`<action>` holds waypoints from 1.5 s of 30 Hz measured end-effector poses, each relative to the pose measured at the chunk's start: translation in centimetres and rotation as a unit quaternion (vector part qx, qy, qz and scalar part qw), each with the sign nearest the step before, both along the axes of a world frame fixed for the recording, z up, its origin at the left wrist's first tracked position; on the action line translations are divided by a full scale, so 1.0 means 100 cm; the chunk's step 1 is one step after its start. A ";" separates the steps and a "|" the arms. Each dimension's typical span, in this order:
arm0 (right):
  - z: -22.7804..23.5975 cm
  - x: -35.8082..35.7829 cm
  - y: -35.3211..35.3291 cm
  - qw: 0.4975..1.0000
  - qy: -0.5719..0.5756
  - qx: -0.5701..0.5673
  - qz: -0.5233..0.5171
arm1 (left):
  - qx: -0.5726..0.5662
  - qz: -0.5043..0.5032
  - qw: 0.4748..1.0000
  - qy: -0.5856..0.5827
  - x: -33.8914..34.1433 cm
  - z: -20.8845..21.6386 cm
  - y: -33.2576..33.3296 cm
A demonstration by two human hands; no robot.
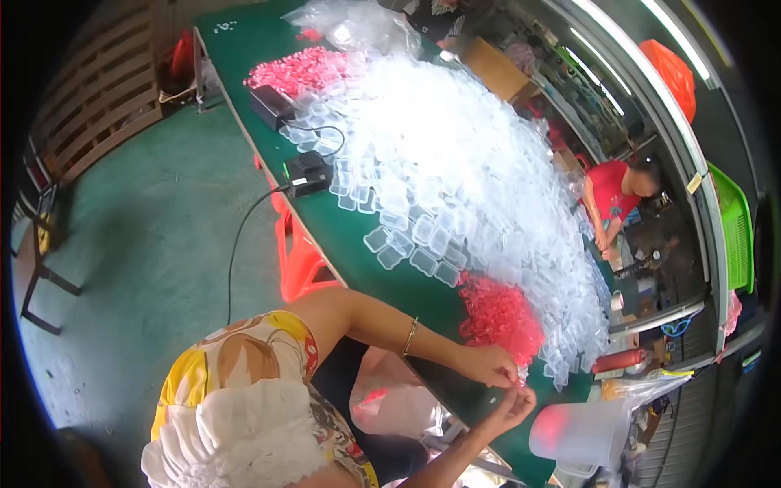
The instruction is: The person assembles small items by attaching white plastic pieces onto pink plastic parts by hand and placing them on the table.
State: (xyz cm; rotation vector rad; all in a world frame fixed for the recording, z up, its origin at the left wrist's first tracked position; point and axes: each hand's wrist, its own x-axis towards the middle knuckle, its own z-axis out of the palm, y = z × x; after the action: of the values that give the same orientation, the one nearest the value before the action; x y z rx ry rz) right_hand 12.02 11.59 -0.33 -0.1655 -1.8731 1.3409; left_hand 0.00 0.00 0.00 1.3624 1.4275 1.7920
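My left hand point(490, 366), with a bracelet at the wrist, reaches over the green table just beside a heap of small red plastic pieces point(498, 319). Close below it is my right hand point(509, 408). The fingertips of both hands are pinched together and nearly meet. A tiny reddish bit seems to be between them, but it is too small to name. A huge mound of small clear plastic trays point(423, 232) spreads over the table beyond my hands. To the right of my right hand stands a frosted plastic bin point(598, 435) with something red inside.
Two black power adapters point(307, 173) with cables lie at the table's left edge, near another red heap point(303, 69). A red stool point(297, 256) stands below. A clear bag point(394, 394) hangs near my lap. A co-worker in red point(610, 191) works across the table.
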 end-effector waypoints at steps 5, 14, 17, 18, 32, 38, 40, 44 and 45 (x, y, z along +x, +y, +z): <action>0.019 -0.003 -0.055 0.997 -0.032 -0.022 0.062 | 0.137 0.132 0.956 0.225 0.001 0.003 -0.052; 0.113 -0.033 -0.126 0.966 0.087 0.235 0.066 | 0.069 0.278 0.924 -0.255 -0.077 0.119 -0.206; 0.133 -0.070 -0.165 0.947 0.131 0.244 0.160 | 0.095 0.301 0.920 -0.234 -0.070 0.142 -0.220; 0.144 -0.081 -0.174 0.937 0.120 0.285 0.160 | 0.103 0.306 0.920 -0.220 -0.065 0.149 -0.219; 0.152 -0.141 -0.236 0.910 0.166 0.351 0.147 | 0.102 0.364 0.912 -0.160 -0.049 0.166 -0.268; 0.147 -0.140 -0.250 0.917 0.206 0.310 0.142 | 0.107 0.385 0.907 -0.136 -0.048 0.160 -0.276; 0.146 -0.143 -0.251 0.913 0.173 0.335 0.155 | 0.108 0.380 0.909 -0.134 -0.051 0.157 -0.281; 0.145 -0.143 -0.256 0.910 0.169 0.341 0.165 | 0.112 0.385 0.907 -0.130 -0.049 0.160 -0.281; 0.144 -0.141 -0.259 0.910 0.215 0.321 0.150 | 0.108 0.396 0.903 -0.129 -0.045 0.159 -0.282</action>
State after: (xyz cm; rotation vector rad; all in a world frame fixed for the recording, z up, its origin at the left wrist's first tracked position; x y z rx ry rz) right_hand -2.10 -14.29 14.03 0.7240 -1.8842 0.7837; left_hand -4.52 -28.21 15.93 0.5889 1.8133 2.5775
